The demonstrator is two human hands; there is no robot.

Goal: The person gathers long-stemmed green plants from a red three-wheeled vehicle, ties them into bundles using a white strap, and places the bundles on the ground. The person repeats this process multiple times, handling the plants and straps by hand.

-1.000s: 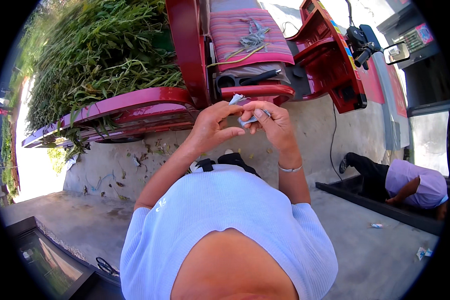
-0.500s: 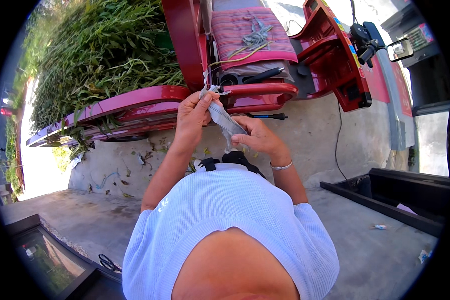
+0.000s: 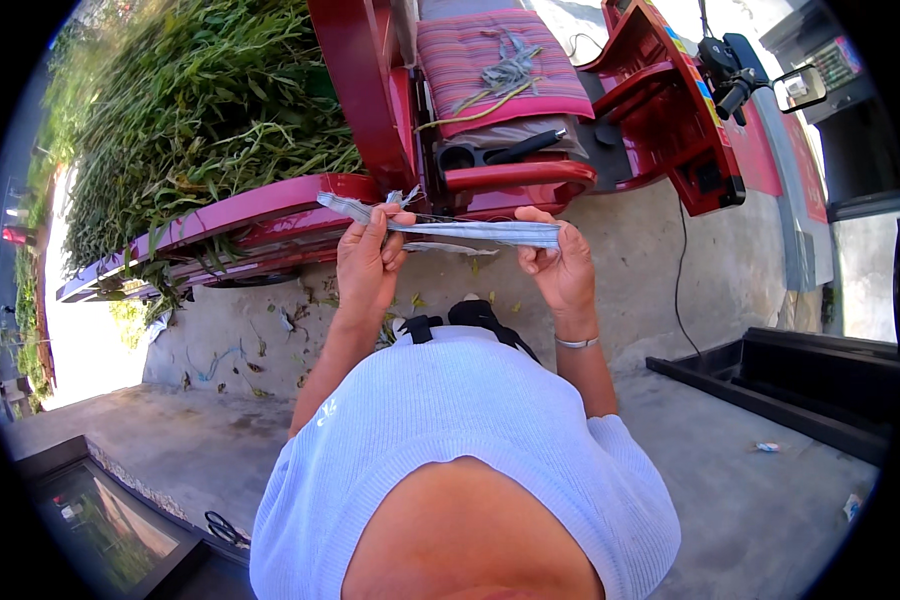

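A grey-blue cloth strip with frayed ends is stretched sideways between my hands, in front of the red three-wheeled cart. My left hand pinches it near a frayed knot, and one end sticks out to the left past my fingers. My right hand, a silver bangle on its wrist, grips the other end between thumb and fingers. A thin loose piece of cloth hangs below the taut strip. On the striped pink seat cushion lies a bundle of grey cloth strips with a yellowish cord.
Green cut plants fill the cart bed on the left. A handlebar with a mirror stands at the far right. Dark open window frames flank me low on both sides. Scissors lie at the lower left, and a black cable runs down the wall.
My right hand has moved right and slightly up, pulling the strip from a bunched, slanting hang into a taut, level line. My left hand has shifted slightly left and down.
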